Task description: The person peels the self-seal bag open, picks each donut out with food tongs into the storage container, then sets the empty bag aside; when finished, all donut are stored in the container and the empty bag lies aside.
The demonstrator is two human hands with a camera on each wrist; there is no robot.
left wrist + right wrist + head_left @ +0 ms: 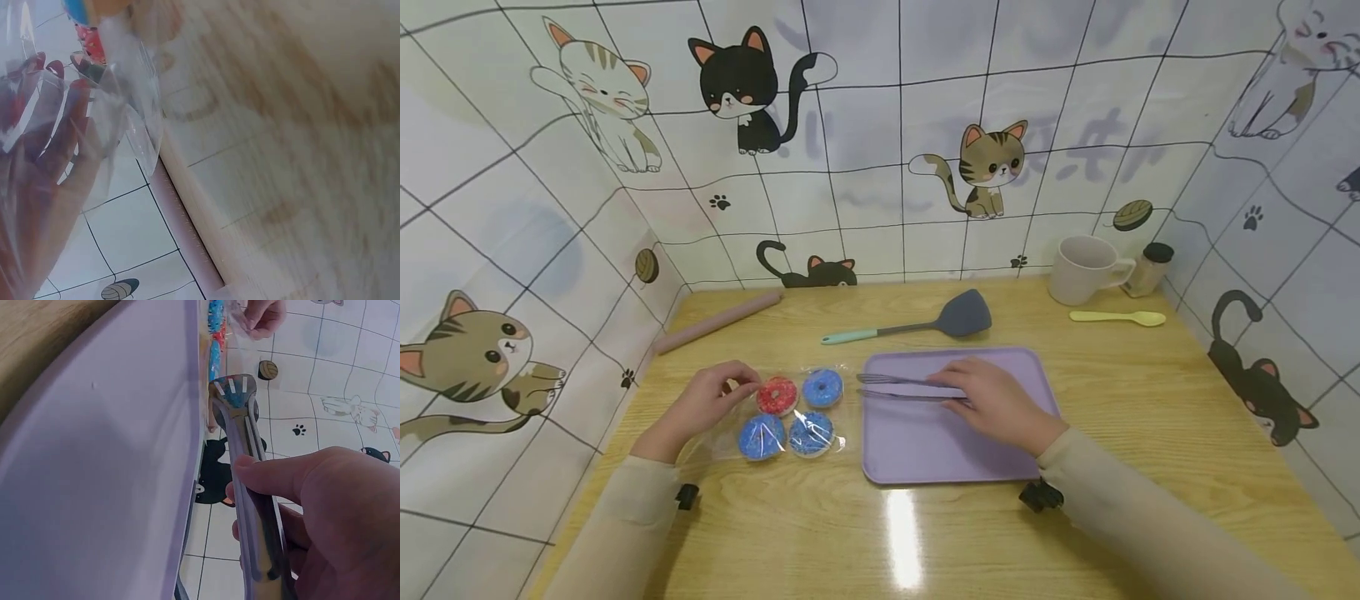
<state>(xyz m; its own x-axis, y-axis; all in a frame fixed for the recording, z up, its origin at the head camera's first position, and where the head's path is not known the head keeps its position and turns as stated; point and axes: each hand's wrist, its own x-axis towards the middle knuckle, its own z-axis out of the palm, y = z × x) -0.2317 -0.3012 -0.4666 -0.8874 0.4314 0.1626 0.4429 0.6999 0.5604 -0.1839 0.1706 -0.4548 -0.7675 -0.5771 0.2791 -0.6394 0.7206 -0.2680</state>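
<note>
At the left, my left hand (715,400) pinches the edge of a clear plastic wrapper (850,417) between thumb and finger. In the left wrist view, see-through film covers much of the left hand (47,169). One red toy donut (777,396) and three blue donuts (822,387) lie in the wrapper, the red one nearest the left fingertips. My right hand (992,404) grips metal tongs (253,481) above a lilac tray (955,467). The tongs' tips point left toward the donuts, apart from each other and holding nothing.
Behind the tray lies a spatula (964,315) with a mint handle. A rolling pin (722,322) is at the back left. Farther right are a mug (1077,271), a black-capped jar (1148,271) and a yellow spoon (1116,317). Cat-patterned sheeting (865,183) stands around the wooden table (805,533).
</note>
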